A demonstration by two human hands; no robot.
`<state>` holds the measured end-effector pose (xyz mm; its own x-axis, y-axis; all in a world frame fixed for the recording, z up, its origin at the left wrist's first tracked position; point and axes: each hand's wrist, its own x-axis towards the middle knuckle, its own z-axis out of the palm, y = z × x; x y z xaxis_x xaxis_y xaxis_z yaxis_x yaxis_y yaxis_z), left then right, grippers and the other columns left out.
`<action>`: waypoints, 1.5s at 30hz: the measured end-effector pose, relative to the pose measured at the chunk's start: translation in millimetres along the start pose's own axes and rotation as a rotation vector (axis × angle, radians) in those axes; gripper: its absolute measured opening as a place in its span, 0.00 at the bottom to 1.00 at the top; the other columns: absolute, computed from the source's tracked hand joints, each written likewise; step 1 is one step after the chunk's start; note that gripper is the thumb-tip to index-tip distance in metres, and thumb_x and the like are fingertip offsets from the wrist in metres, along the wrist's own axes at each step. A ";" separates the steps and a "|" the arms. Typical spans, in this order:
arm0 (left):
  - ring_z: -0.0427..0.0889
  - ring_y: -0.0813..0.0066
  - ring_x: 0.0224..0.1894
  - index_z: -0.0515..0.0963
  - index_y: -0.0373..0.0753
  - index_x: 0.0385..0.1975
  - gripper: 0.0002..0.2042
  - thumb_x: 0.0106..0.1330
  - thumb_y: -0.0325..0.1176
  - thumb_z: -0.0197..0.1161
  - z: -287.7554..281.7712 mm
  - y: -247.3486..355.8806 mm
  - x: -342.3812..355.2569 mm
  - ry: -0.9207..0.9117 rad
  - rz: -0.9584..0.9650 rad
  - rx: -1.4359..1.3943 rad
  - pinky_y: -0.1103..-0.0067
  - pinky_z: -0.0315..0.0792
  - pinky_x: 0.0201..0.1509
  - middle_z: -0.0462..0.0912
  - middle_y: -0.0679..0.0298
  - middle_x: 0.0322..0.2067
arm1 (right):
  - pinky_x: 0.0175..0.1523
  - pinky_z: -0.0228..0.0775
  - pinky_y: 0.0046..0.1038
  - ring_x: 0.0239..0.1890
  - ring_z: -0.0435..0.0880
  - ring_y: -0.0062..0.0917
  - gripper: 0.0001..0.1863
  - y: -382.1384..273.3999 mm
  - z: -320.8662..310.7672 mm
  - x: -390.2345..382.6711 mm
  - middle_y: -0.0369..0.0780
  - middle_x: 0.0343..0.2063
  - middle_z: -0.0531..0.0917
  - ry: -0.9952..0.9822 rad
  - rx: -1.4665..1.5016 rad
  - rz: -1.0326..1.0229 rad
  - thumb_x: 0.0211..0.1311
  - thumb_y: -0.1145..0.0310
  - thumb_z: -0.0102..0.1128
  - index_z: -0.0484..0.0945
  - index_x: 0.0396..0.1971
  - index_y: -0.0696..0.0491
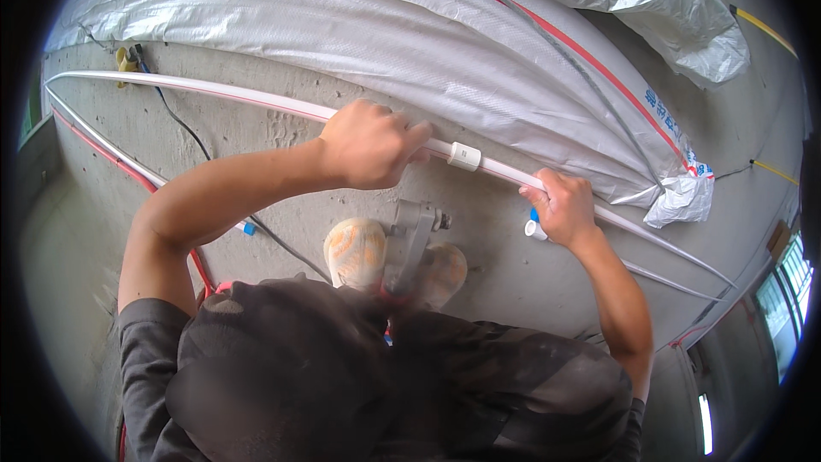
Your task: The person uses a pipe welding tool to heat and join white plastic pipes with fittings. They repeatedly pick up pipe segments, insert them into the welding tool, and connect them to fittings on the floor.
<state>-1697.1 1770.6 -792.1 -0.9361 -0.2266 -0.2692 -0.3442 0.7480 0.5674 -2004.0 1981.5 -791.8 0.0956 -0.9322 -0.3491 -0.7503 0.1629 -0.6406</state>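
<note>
The person's left hand [372,144] and right hand [564,208] both grip the long white red-striped plastic pipe [256,97], either side of the short white cylindrical coupling [464,156] just above the frame's centre, where keeping both lengths in line likely works best.

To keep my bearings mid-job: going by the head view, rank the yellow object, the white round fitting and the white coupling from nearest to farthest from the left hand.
1. White coupling: on the white pipe, just right of the left hand.
2. White round fitting: farther right and lower in view.
3. Yellow object: far off to the left.
</note>
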 end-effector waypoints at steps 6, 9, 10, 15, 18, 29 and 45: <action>0.87 0.48 0.28 0.80 0.40 0.44 0.13 0.74 0.44 0.63 2.1 1.2 0.1 -0.025 -0.030 -0.017 0.57 0.78 0.28 0.86 0.54 0.27 | 0.29 0.70 0.46 0.22 0.82 0.47 0.17 0.6 3.9 1.5 0.46 0.20 0.82 -0.004 0.011 -0.011 0.68 0.57 0.73 0.78 0.31 0.55; 0.86 0.51 0.26 0.81 0.38 0.53 0.18 0.72 0.43 0.68 3.8 -0.6 -0.3 -0.020 -0.011 -0.013 0.59 0.78 0.28 0.85 0.56 0.27 | 0.28 0.70 0.45 0.22 0.83 0.47 0.18 0.9 5.5 2.5 0.47 0.20 0.82 -0.016 0.028 -0.023 0.70 0.57 0.72 0.78 0.32 0.55; 0.86 0.53 0.25 0.81 0.37 0.57 0.21 0.70 0.43 0.70 3.9 -1.8 -0.1 -0.024 -0.004 -0.014 0.60 0.78 0.28 0.84 0.57 0.27 | 0.28 0.70 0.45 0.22 0.83 0.47 0.18 1.2 5.8 3.3 0.47 0.20 0.82 -0.025 0.037 -0.021 0.70 0.56 0.72 0.78 0.33 0.55; 0.85 0.54 0.24 0.82 0.36 0.57 0.21 0.70 0.42 0.70 0.6 -1.3 -2.3 -0.043 0.005 -0.004 0.61 0.77 0.26 0.83 0.57 0.26 | 0.28 0.71 0.43 0.23 0.83 0.46 0.16 -4.2 10.0 6.4 0.47 0.21 0.83 -0.049 0.030 -0.029 0.70 0.60 0.73 0.80 0.36 0.57; 0.84 0.54 0.23 0.82 0.36 0.56 0.21 0.69 0.41 0.71 -2.4 1.4 -2.9 -0.035 0.019 -0.010 0.62 0.76 0.25 0.82 0.57 0.25 | 0.28 0.71 0.44 0.23 0.84 0.46 0.16 -10.1 10.1 8.3 0.47 0.20 0.83 -0.015 0.026 -0.068 0.71 0.59 0.71 0.79 0.35 0.57; 0.83 0.55 0.22 0.83 0.38 0.56 0.20 0.68 0.41 0.72 -4.8 -0.5 -0.1 -0.004 0.020 0.005 0.62 0.75 0.24 0.80 0.58 0.23 | 0.31 0.75 0.47 0.27 0.86 0.48 0.18 -24.9 8.5 28.1 0.48 0.24 0.84 -0.018 0.046 -0.085 0.72 0.58 0.70 0.77 0.33 0.57; 0.86 0.54 0.26 0.82 0.40 0.51 0.17 0.72 0.44 0.68 -7.0 2.1 -0.9 -0.062 -0.012 -0.030 0.60 0.78 0.27 0.83 0.58 0.25 | 0.33 0.75 0.44 0.27 0.86 0.47 0.15 -43.0 15.5 42.2 0.48 0.25 0.85 -0.031 0.035 -0.107 0.67 0.63 0.74 0.80 0.39 0.58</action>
<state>-1697.5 1767.9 -785.2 -0.9258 -0.1961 -0.3232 -0.3586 0.7264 0.5864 -1957.6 1940.1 -789.6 0.1943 -0.9347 -0.2977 -0.7118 0.0745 -0.6984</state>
